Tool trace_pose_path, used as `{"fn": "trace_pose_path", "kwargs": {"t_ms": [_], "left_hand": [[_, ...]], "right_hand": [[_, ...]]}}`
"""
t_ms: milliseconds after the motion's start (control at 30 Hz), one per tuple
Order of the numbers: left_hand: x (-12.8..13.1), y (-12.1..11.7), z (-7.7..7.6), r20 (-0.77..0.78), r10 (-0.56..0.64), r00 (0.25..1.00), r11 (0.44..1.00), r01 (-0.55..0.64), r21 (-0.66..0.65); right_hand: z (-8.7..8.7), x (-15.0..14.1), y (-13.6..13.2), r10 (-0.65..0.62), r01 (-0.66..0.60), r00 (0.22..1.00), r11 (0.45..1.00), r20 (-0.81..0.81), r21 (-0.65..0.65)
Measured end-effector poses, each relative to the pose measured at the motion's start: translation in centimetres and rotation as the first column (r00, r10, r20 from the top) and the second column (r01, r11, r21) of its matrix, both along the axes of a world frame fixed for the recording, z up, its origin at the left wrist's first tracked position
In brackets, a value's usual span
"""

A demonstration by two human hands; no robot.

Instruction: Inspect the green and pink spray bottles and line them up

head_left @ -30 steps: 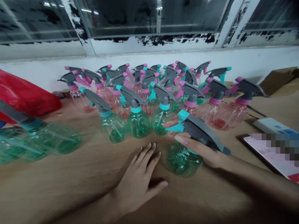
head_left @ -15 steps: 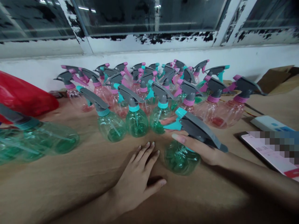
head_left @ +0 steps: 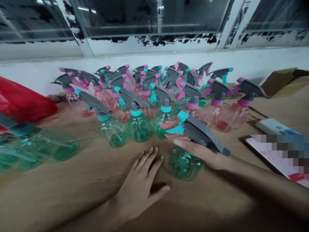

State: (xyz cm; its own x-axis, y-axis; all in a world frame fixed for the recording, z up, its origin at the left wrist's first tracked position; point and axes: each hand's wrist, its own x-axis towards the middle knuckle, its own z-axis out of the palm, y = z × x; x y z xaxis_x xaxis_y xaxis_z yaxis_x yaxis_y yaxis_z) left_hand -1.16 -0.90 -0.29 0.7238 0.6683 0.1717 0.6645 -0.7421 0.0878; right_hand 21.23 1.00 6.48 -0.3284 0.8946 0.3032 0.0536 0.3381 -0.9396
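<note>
My right hand (head_left: 205, 154) is wrapped round the neck of a green spray bottle (head_left: 184, 164), under its grey and teal trigger head (head_left: 202, 132). The bottle stands nearly upright at the table's surface; whether its base touches the wood I cannot tell. Palm down on the brown table (head_left: 72, 190), my left hand (head_left: 137, 187) lies flat with its fingers stretched, just left of the held bottle and apart from it. Beyond my fingertips stand more green spray bottles, the closest being one with a teal collar (head_left: 139, 127).
Several pink spray bottles (head_left: 227, 119) crowd toward the wall. More green bottles (head_left: 62, 145) lie or lean at the left, near a red plastic bag (head_left: 26, 100). On the right are a phone (head_left: 267, 158), a white box-like device (head_left: 275, 125) and an open cardboard box (head_left: 285, 82).
The whole view has shifted slightly, so things sit a little further left. Both hands and the held spray bottle keep the same places relative to the table.
</note>
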Motion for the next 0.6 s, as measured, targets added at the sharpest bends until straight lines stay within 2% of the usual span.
{"fn": "trace_pose_path", "kwargs": {"t_ms": [367,600], "left_hand": [[-0.04,0.08,0.09,-0.002,-0.004,1.0,1.0,0.004,-0.007],[-0.06,0.06,-0.01,-0.002,-0.009,1.0,1.0,0.009,0.021]], "right_hand": [[0.54,-0.26,-0.2,0.0,0.0,1.0,1.0,0.002,0.019],[0.22,-0.24,-0.04,-0.017,0.017,1.0,0.998,0.001,0.067]]}}
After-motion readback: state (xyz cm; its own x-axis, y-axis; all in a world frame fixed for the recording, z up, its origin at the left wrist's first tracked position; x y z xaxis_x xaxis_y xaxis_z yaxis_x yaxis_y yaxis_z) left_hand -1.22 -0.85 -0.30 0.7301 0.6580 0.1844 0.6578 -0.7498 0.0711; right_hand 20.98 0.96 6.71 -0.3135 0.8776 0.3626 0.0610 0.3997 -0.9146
